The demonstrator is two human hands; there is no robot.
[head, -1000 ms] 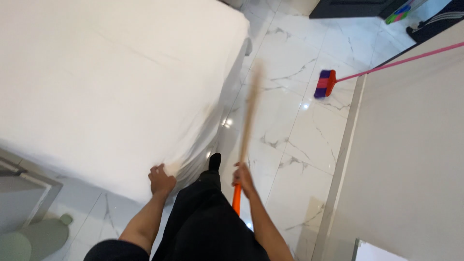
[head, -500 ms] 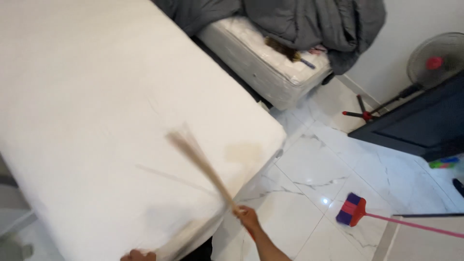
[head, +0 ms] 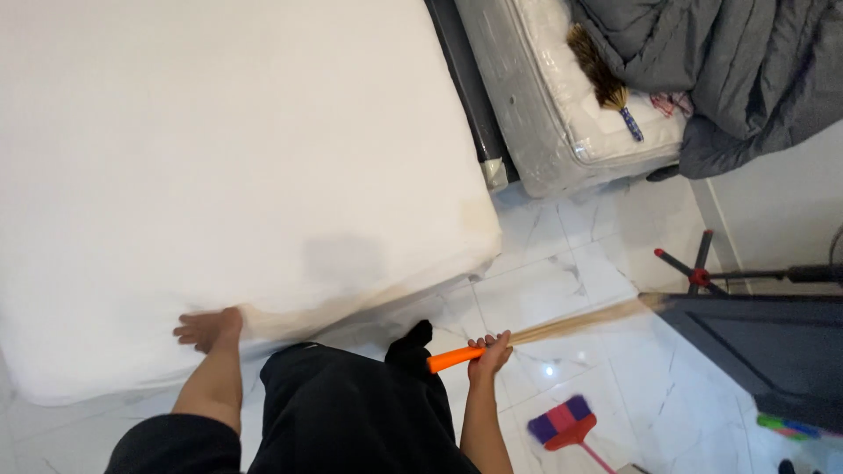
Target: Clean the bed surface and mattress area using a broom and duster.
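right hand (head: 488,353) gripping an orange-handled stick broom (head: 536,335); left hand (head: 209,327) open, fingers spread flat on the white mattress (head: 228,158).
risk: the bristles, held out near the dark cabinet (head: 764,351), could strike it.

Hands: two. The left hand (head: 209,327) rests flat on the mattress edge; the right hand (head: 488,353) grips a broom.

Mattresses: two. One white mattress (head: 228,167) under the left hand; one plastic-wrapped mattress (head: 549,105) well beyond the right hand.

Brooms: three. One orange-handled stick broom (head: 527,338) in the right hand; one purple-and-red floor broom (head: 562,426) just below that hand; one small hand broom (head: 601,79) on the wrapped mattress.

Grey quilts (head: 729,61): one.

Fan stands (head: 702,274): one.
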